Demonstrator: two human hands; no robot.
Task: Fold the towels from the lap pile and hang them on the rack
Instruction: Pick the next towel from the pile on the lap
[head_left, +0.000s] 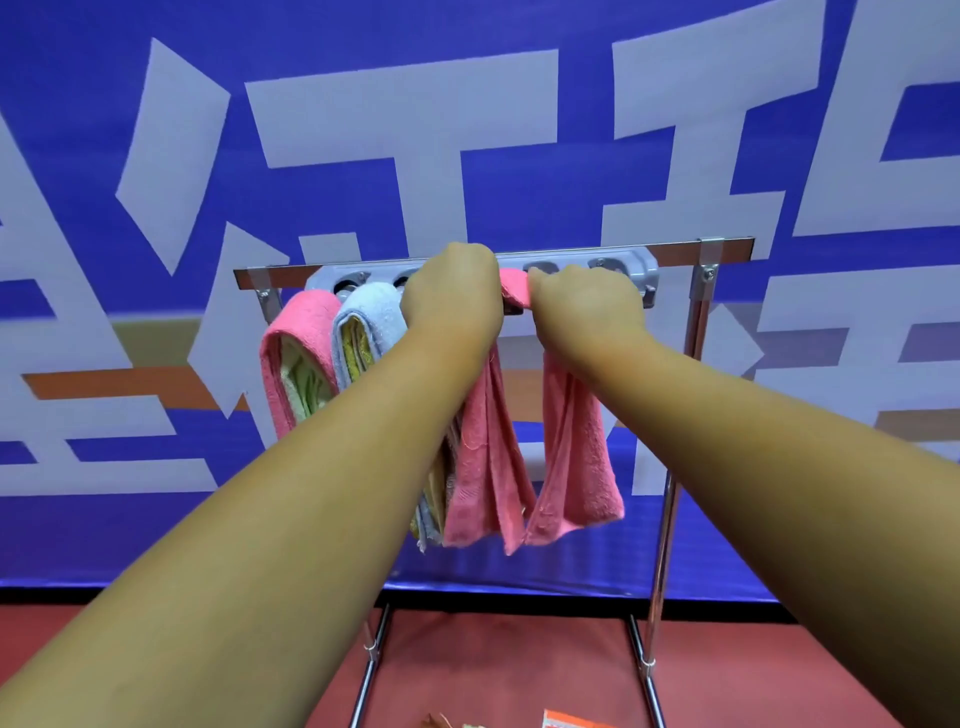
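Note:
A chrome rack stands in front of me with a grey hook strip along its top bar. My left hand and my right hand both grip a pink towel at the top, up at the strip. Its two folded ends hang down between my forearms. To the left, a pink towel and a light blue towel hang over the rack, each with a yellowish towel inside the fold. The lap pile is out of view except for cloth edges at the bottom.
A blue banner with large pale characters fills the wall behind the rack. The rack's legs stand on a red floor. The right part of the top bar is bare.

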